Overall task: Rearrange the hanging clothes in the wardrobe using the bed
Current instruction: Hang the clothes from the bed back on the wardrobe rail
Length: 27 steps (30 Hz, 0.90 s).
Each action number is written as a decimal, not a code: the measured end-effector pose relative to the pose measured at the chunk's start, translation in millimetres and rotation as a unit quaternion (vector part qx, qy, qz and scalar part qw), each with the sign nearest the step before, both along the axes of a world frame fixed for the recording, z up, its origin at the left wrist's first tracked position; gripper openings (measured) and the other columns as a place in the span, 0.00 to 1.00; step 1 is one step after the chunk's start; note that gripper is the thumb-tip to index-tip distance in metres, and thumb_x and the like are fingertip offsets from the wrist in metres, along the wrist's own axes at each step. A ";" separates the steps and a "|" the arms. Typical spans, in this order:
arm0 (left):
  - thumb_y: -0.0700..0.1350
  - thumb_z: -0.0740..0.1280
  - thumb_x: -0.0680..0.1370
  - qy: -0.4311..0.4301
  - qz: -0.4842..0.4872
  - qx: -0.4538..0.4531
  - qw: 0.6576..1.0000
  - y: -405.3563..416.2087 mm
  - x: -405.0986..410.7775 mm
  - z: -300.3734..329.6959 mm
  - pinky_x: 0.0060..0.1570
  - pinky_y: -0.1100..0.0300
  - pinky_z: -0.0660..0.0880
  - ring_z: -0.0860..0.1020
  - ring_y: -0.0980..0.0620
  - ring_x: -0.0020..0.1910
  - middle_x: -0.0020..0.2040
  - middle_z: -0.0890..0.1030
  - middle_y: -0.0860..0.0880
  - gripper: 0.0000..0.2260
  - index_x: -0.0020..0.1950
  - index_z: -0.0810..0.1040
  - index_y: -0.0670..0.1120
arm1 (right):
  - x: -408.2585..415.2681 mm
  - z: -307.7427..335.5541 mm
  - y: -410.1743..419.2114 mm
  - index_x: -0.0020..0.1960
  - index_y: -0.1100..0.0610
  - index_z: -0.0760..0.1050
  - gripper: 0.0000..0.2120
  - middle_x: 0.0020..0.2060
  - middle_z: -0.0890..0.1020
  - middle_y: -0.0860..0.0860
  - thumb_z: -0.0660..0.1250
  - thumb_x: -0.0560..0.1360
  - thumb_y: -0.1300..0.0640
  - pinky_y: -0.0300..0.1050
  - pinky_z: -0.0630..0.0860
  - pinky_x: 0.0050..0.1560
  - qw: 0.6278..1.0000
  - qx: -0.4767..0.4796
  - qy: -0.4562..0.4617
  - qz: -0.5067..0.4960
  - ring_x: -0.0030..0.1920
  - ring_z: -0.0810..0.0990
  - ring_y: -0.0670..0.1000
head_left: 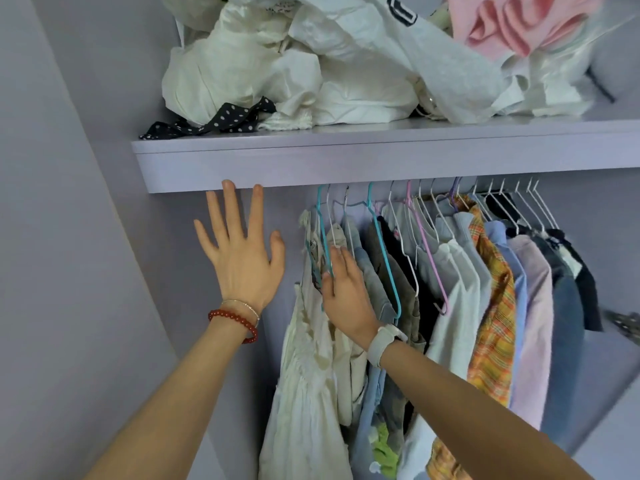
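Several garments hang on hangers from a rail under the lilac shelf [346, 161]. A cream dress [304, 375] hangs furthest left, then denim, olive and black pieces, a white top [450, 292], an orange plaid shirt [495, 306], a pale pink shirt [535, 306] and dark items. My left hand [242, 254] is raised flat with fingers spread, in the gap left of the clothes, fingertips at the shelf's front edge. My right hand [344, 292] reaches among the leftmost garments, fingers curled round a teal hanger [323, 237]. The bed is out of view.
Heaped on the shelf are crumpled white clothes [277, 64], a black polka-dot strip [221, 119] and a pink garment [512, 26]. The wardrobe's left wall [69, 237] stands close beside my left arm. A grey patterned thing [623, 322] shows at the right edge.
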<state>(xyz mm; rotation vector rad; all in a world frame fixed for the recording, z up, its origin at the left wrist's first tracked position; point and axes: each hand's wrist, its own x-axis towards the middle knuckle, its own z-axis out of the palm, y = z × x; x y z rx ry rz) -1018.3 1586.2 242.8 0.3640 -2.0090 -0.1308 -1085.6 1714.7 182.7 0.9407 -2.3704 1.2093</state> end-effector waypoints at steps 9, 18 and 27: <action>0.53 0.49 0.75 -0.177 -0.129 0.113 0.969 85.9 17.7 -102.2 0.68 0.37 0.54 0.55 0.40 0.73 0.74 0.59 0.40 0.28 0.73 0.61 0.45 | 26.1 -43.9 141.8 0.72 0.61 0.59 0.26 0.71 0.63 0.58 0.50 0.76 0.53 0.35 0.51 0.68 0.996 0.033 -0.012 -0.088 0.71 0.60 0.55; 0.51 0.54 0.73 -0.326 -0.299 -0.069 0.894 279.4 34.1 -175.0 0.61 0.43 0.67 0.69 0.41 0.65 0.65 0.73 0.41 0.23 0.67 0.65 0.46 | 98.1 -107.3 348.6 0.64 0.63 0.69 0.20 0.58 0.77 0.63 0.55 0.74 0.57 0.60 0.76 0.53 0.966 0.150 -0.020 -0.212 0.56 0.77 0.65; 0.48 0.55 0.71 -0.413 -0.569 -0.188 0.686 556.1 117.6 -240.9 0.48 0.48 0.78 0.80 0.45 0.54 0.56 0.80 0.44 0.21 0.57 0.79 0.44 | 291.6 -173.5 604.3 0.59 0.61 0.75 0.22 0.56 0.79 0.59 0.53 0.72 0.52 0.58 0.79 0.47 0.853 0.186 -0.195 -0.447 0.54 0.79 0.61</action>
